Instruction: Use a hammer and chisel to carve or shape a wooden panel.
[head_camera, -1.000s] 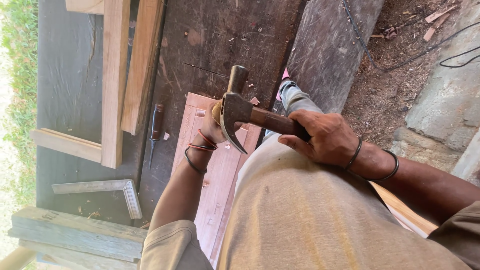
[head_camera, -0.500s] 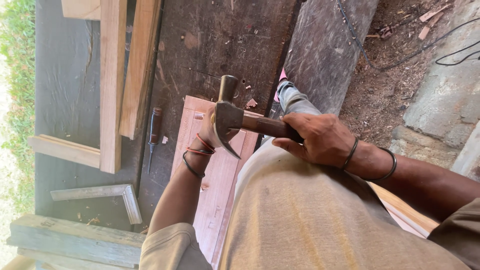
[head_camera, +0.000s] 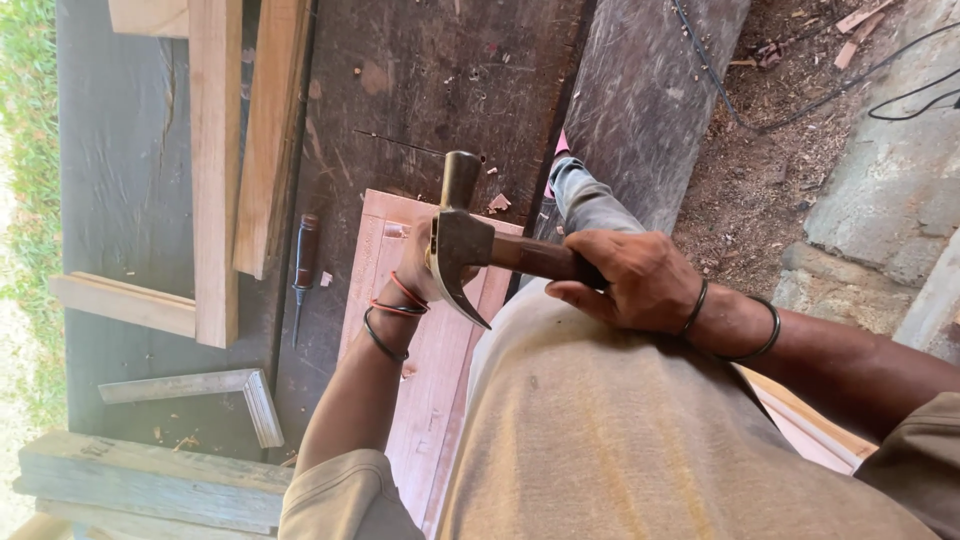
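Lowered slightly since a second ago, claw hammer (head_camera: 462, 238) above the reddish wooden panel (head_camera: 425, 380), right hand (head_camera: 630, 280) fingers wrapped tight around its handle, left hand (head_camera: 418, 262) behind the head, grip unclear, chisel (head_camera: 303, 270) on the workbench (head_camera: 420, 90).

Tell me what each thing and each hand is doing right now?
Steel claw hammer with brown wooden handle: raised over the panel, head toward the bench.
Right hand: wrapped around the hammer handle.
Left hand: down on the panel, mostly hidden behind the hammer head.
Reddish wooden panel: lying flat on the bench.
Dark-handled chisel: lying flat, untouched.
Grey metal try square: lying flat.
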